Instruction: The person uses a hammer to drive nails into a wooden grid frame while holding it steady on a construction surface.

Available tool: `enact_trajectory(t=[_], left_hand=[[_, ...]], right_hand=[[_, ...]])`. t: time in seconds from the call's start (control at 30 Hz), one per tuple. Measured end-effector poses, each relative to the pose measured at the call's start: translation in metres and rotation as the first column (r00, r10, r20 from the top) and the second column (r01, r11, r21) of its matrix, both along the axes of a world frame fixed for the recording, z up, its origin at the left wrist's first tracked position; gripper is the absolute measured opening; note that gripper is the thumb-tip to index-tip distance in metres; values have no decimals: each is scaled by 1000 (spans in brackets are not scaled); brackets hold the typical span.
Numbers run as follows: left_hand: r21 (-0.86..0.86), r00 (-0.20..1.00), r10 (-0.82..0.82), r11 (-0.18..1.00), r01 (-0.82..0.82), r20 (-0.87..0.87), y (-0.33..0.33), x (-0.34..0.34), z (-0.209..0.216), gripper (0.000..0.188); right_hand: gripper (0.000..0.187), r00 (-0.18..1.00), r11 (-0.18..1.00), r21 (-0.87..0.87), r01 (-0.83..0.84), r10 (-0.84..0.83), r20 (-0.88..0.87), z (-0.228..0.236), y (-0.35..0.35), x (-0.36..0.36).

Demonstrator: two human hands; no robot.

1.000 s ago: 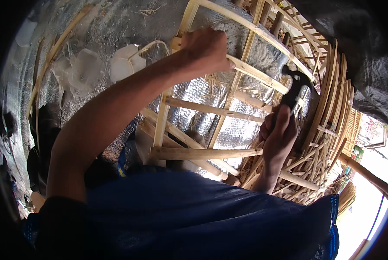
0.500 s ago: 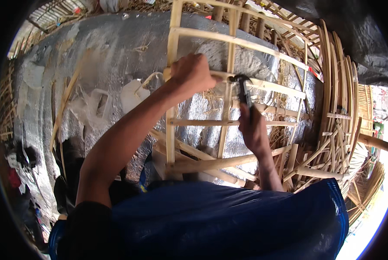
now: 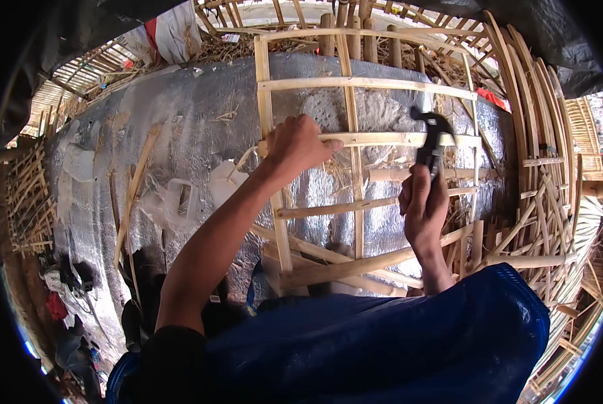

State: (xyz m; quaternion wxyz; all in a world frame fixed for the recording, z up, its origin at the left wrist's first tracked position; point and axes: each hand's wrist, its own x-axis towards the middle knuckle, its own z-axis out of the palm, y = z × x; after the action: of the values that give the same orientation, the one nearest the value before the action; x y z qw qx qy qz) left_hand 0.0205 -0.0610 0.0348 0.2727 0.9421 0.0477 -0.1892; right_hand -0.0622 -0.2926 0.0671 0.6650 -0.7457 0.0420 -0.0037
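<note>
A wooden lattice frame (image 3: pixel 356 165) is lying over silver sheeting (image 3: pixel 180 101).
The left hand (image 3: pixel 297 143) is gripping its middle crosspiece (image 3: pixel 390 139); the right hand (image 3: pixel 424 202) is gripping a hammer (image 3: pixel 433 137). Good control is probably depending on bracing the crosspiece, thumb (image 3: pixel 333 144) clear.

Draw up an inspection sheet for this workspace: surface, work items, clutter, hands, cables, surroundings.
Surface: silvery sheeting, wrinkled, with straw scraps.
Work items: wooden frame of crossed slats; black-headed claw hammer.
Clutter: loose stick and translucent plastic container, both left of the wooden frame.
Hands: left hand curled over the wooden frame's left side; right hand grips the claw hammer.
Cables: cannot tell; dark items at far left are unclear.
Surroundings: long wooden strips bundled at right; slatted panel at far left.
</note>
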Motion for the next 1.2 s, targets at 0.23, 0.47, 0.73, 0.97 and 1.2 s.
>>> enact_trajectory(t=[0.23, 0.47, 0.73, 0.97, 1.2], left_hand=[[5, 996, -81, 997, 80, 41, 0, 9, 2, 50], [-22, 926, -213, 973, 231, 311, 27, 10, 20, 50], [-38, 989, -149, 988, 149, -9, 32, 12, 7, 54], [68, 975, -135, 986, 150, -179, 15, 10, 23, 40], [85, 983, -119, 988, 131, -138, 11, 9, 23, 50]], right_hand=[[32, 985, 850, -502, -160, 102, -141, -21, -6, -3], [31, 997, 983, -176, 51, -41, 60, 8, -9, -2], [32, 927, 981, 185, 64, -127, 352, 4, -10, -7], [40, 985, 996, 84, 25, -10, -174, 9, 9, -10], [51, 979, 975, -188, -119, 147, 143, -34, 10, -5]])
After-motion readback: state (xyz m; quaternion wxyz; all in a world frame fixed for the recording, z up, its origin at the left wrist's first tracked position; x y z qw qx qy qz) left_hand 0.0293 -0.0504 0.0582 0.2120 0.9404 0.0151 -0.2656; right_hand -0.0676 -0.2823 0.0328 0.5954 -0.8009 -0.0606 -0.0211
